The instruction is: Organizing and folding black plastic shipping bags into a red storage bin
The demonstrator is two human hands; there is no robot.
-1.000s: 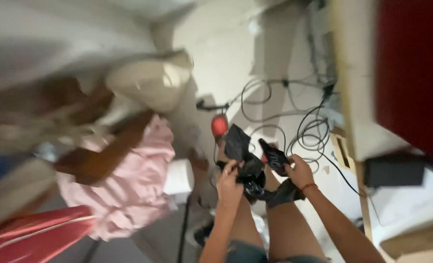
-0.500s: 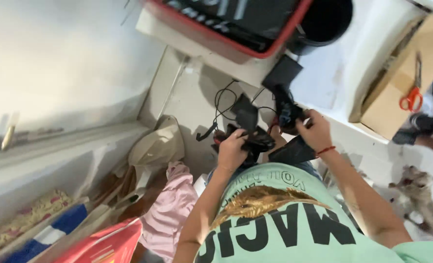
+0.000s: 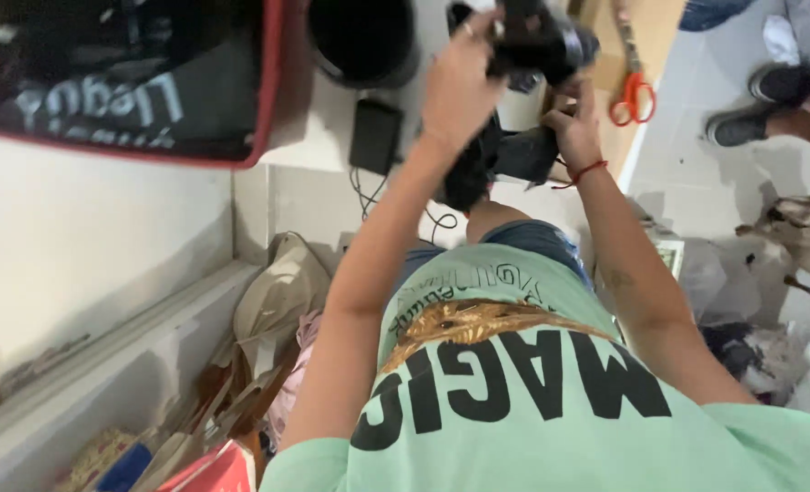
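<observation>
Left hand (image 3: 460,87): fingers curled and clamped over the near side of one black device (image 3: 537,41), thumb side hidden. Right hand (image 3: 574,123): fingers closed on the device's underside, just below it; one red cord on that wrist. The device is held up between both hands, near the top edge of the view, above the person's lap. Black straps (image 3: 487,164) hang from it, down between the two forearms.

Counts: two hands, one held device, one small black box (image 3: 375,135) on the white surface left of the hands, one dark round pot (image 3: 364,41) beyond it, one pair of orange-handled scissors (image 3: 631,91) just right of the hands, on a brown board.

Room: bare floor (image 3: 706,182) to the right; another person's two dark shoes (image 3: 760,105) stand at its far edge, one small animal (image 3: 801,237) farther right. Left is crowded: wall, ledge, bags (image 3: 273,310) against it.
</observation>
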